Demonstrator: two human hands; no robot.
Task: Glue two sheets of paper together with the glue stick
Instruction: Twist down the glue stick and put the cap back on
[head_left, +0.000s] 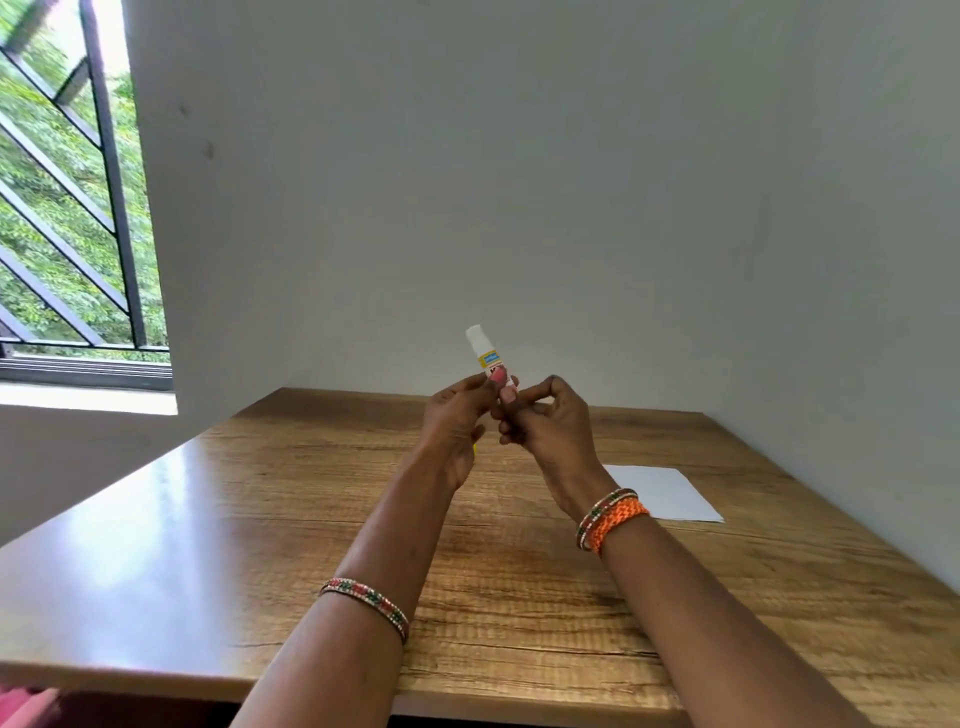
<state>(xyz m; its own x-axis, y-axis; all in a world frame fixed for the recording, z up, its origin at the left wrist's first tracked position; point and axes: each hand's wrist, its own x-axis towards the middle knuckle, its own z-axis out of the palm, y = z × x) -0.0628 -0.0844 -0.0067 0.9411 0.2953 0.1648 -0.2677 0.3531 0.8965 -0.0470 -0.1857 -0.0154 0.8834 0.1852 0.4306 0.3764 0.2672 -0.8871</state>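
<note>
White tube: I see the glue stick (487, 358) raised above the far half of the table, tilted a little to the left, its white end uppermost and clear of both hands.
Left hand: my view shows the left hand (456, 423) with thumb and fingers curled round the lower part of the stick; a thumb with a pink nail lies across the label.
Right hand: the right hand (543, 423) sits just beside the left, fingers curled in, fingertips (511, 397) pinching the stick's bottom end. How much of the base it covers I cannot tell.
Stick against fingers: roughly the upper half of the tube stands above the fingertips; the lower half is hidden between the two hands.
Label: a yellow band with a small blue patch wraps the tube under the white end. The writing on it is too small for me to read.
Paper: white paper (670, 493) lies flat on the wooden table (260, 519), to the right and behind the right wrist, apart from both hands. I cannot tell whether it is one sheet or two stacked.
Wrists: beaded bangles (371, 605) on the left forearm; bangles and an orange thread band (618, 519) on the right wrist.
Surroundings: grey wall behind; barred window (67, 208) at left with green foliage outside.
</note>
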